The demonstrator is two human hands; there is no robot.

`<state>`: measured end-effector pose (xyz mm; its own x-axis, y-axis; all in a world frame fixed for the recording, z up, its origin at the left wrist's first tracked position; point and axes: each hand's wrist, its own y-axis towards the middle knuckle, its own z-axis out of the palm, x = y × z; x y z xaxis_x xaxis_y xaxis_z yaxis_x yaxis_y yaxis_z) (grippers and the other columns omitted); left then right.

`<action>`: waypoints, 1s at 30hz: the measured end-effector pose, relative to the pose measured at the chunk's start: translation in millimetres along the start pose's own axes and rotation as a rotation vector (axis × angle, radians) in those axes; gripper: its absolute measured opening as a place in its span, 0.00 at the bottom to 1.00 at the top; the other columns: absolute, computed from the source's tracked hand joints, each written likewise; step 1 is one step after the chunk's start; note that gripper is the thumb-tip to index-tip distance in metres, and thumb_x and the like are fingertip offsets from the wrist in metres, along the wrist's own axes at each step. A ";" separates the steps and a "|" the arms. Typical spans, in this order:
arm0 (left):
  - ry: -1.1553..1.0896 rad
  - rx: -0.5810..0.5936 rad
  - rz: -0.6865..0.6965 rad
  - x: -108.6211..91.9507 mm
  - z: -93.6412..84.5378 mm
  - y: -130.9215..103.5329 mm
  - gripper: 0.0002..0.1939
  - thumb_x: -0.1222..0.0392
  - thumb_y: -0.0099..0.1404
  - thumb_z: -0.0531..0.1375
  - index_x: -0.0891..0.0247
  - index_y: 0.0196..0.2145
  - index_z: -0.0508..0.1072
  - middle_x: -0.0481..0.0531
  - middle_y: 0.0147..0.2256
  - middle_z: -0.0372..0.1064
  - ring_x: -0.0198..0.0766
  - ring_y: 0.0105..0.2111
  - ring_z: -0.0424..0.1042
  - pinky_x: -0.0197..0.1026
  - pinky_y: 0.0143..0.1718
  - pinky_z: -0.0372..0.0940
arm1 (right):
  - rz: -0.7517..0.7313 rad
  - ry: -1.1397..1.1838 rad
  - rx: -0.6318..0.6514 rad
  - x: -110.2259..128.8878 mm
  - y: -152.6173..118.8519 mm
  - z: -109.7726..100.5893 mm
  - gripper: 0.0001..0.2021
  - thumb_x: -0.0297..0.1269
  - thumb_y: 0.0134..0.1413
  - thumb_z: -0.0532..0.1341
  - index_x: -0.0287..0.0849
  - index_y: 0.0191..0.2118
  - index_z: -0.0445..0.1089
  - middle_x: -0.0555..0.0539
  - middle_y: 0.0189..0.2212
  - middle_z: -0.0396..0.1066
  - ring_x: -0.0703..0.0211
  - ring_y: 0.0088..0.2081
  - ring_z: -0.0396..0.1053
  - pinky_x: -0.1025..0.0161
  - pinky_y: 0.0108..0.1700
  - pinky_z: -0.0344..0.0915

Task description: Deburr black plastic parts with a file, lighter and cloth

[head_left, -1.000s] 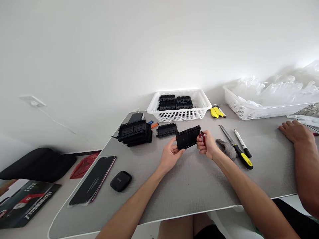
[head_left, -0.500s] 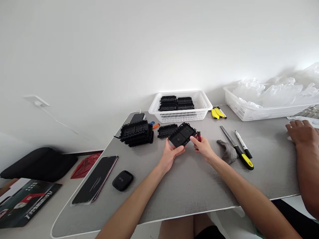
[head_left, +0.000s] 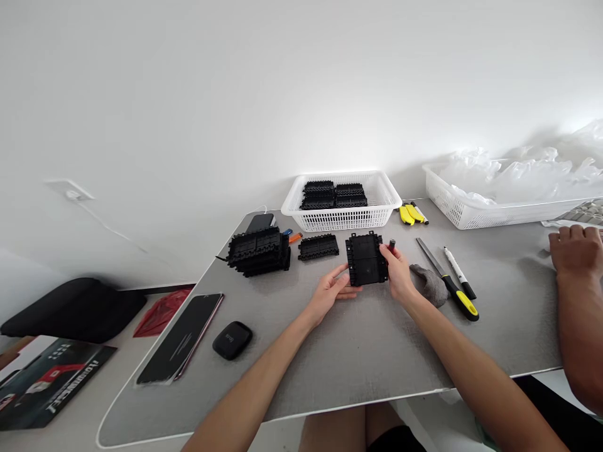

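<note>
A flat black plastic part [head_left: 366,260] with toothed edges is held up over the table, its broad face toward me. My left hand [head_left: 332,290] supports it at the lower left corner, fingers partly behind it. My right hand [head_left: 397,271] grips its right edge and also has a small red tool [head_left: 392,246] with a dark end between the fingers. Another black part [head_left: 318,247] lies on the table to the left of the held one. Farther left is a stack of similar black parts [head_left: 258,251].
A white basket [head_left: 343,220] with black parts stands behind. At right are a basket of plastic bags [head_left: 494,216], a file [head_left: 455,292], a marker [head_left: 459,272], a grey cloth [head_left: 432,286] and another person's hand [head_left: 575,254]. A phone [head_left: 181,339] and black case [head_left: 232,340] lie left.
The held black part has moved right and turned more upright, away from the part on the table. My right hand has shifted right with it. The other person's hand has moved slightly right.
</note>
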<state>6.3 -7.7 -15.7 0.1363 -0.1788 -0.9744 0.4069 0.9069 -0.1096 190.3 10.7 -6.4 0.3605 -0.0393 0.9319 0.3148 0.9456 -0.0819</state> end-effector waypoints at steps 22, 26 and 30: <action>0.210 -0.105 0.163 -2.1 -2.2 0.0 0.32 0.51 0.59 0.62 0.66 0.58 0.61 0.56 0.36 0.78 0.46 0.40 0.77 0.52 0.50 0.69 | -0.218 -0.110 0.102 29.6 -20.4 5.7 0.21 0.60 0.55 0.55 0.46 0.28 0.54 0.52 0.24 0.54 0.63 0.25 0.53 0.65 0.25 0.54; 0.274 -0.088 0.186 0.4 -3.8 0.2 0.32 0.51 0.61 0.61 0.66 0.59 0.61 0.54 0.35 0.78 0.45 0.39 0.77 0.52 0.50 0.69 | -0.070 0.017 0.279 22.9 -26.0 11.1 0.25 0.65 0.54 0.50 0.45 0.26 0.53 0.55 0.21 0.50 0.66 0.20 0.49 0.68 0.20 0.47; 0.344 -0.088 0.212 2.8 -2.5 -0.1 0.29 0.51 0.62 0.60 0.66 0.58 0.62 0.54 0.33 0.78 0.44 0.37 0.77 0.52 0.49 0.69 | 0.183 0.027 0.404 14.9 -31.3 13.9 0.26 0.63 0.55 0.47 0.45 0.22 0.49 0.57 0.16 0.43 0.69 0.16 0.39 0.69 0.18 0.37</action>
<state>4.4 -7.4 -18.9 -0.1074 0.1404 -0.9843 0.3214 0.9417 0.0993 173.5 -15.0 15.0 0.4033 0.1374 0.9047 -0.1233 0.9878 -0.0951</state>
